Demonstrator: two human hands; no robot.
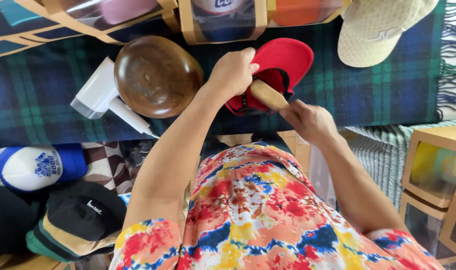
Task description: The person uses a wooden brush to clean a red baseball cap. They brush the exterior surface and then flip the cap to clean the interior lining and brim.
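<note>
The red cap point(275, 70) lies at the 12 o'clock position of the view, resting on the plaid blanket point(378, 90) that covers the surface, brim pointing away from the person. Judged by its look, the cap is light and soft in the crown, stiffer in the brim, and not fragile; it is best gripped at the crown edge or the brim. The left hand point(233, 72) is closed over the crown at the cap's 9 o'clock side, fingers curled around the fabric. The right hand point(308, 120) sits at the cap's 5 o'clock, fingers wrapped shut on a wooden brush handle point(268, 95) whose far end touches the cap. At 9 o'clock of the cap stands a round wooden bowl-shaped form point(158, 75), with a white handheld appliance point(100, 92) just beside it. A beige cap point(378, 27) lies at 2 o'clock.
</note>
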